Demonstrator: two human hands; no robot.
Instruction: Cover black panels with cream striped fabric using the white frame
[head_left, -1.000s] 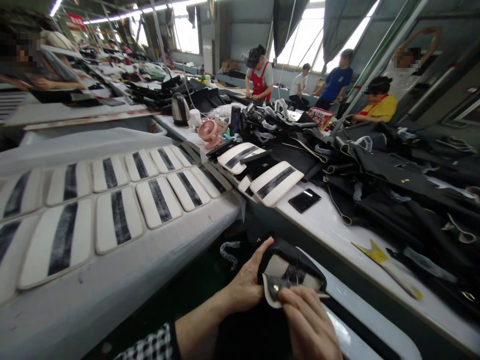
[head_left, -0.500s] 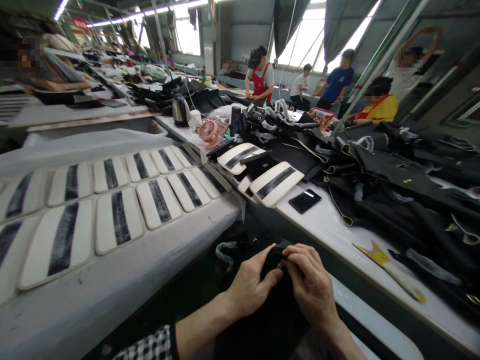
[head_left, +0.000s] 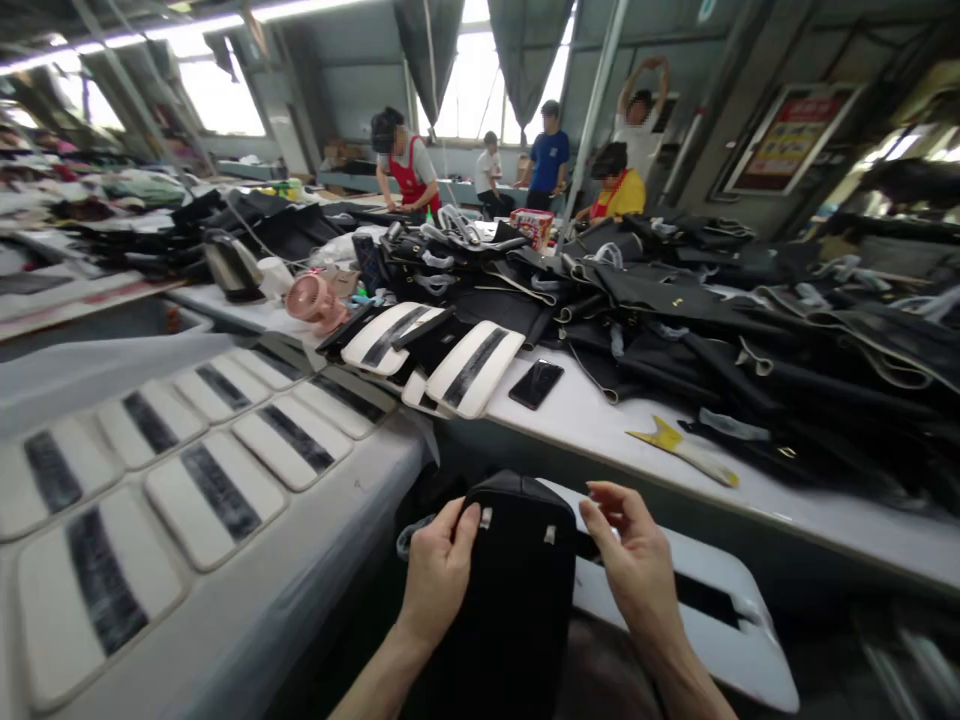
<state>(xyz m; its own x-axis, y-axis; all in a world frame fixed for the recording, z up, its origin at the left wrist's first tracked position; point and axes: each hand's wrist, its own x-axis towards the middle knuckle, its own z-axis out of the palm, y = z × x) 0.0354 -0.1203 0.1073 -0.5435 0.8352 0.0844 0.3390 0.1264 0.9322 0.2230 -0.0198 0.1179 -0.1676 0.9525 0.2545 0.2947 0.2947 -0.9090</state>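
A black leather-like bag panel (head_left: 517, 590) stands in front of me with two small metal fittings near its top edge. My left hand (head_left: 439, 565) pinches its upper left edge, thumb beside the left metal fitting (head_left: 486, 517). At the panel's right edge, my right hand (head_left: 630, 550) is loosely curled with thumb and forefinger apart. A small glint shows by its fingers, too unclear to name. Part of a clear plastic-wrapped loop (head_left: 409, 538) shows behind my left hand. The panel's lower part runs down into shadow.
White panels with black stripes (head_left: 217, 490) lie in rows on the left table. The facing table bears a phone (head_left: 536, 383), a yellow-ended tool (head_left: 686, 452), a pink fan (head_left: 315, 303), a kettle (head_left: 231, 265) and heaped black bag pieces (head_left: 690, 340). A white slotted seat (head_left: 742, 660) is at right. Several people are beyond.
My hands have moved apart from the panel's top edge, the right one off to the right. The panel now faces me with both metal fittings showing. The view has turned right.
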